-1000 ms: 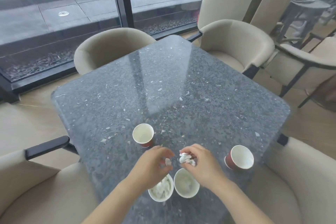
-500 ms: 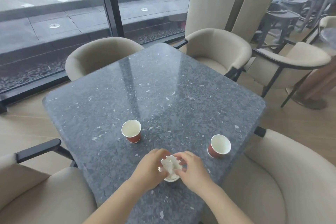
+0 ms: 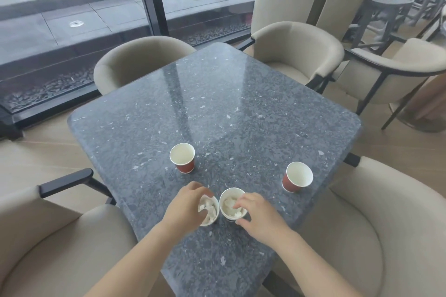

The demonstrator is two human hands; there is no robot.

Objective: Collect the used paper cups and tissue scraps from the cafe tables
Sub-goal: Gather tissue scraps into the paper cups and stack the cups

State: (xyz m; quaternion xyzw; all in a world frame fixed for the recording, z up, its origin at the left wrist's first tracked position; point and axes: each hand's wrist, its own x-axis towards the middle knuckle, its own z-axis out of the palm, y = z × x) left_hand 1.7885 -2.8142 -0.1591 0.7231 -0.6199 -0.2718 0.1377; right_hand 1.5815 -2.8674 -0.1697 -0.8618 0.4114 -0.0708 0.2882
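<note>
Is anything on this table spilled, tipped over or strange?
Nothing is tipped or spilled. The far-left cup and far-right cup stand upright, empty; the left hand holds the near-left cup, the right hand the near-right cup, both with tissue. One white bit by the table's near edge may be a scrap or stone fleck.

Left hand [image 3: 185, 207] fingers [image 3: 204, 192] hide the left cup [image 3: 218, 208] rim beneath; right hand [image 3: 259, 216] fingertips [image 3: 237, 204] pinch right cup [image 3: 231, 189] or tissue [image 3: 229, 208], unclear which.
</note>
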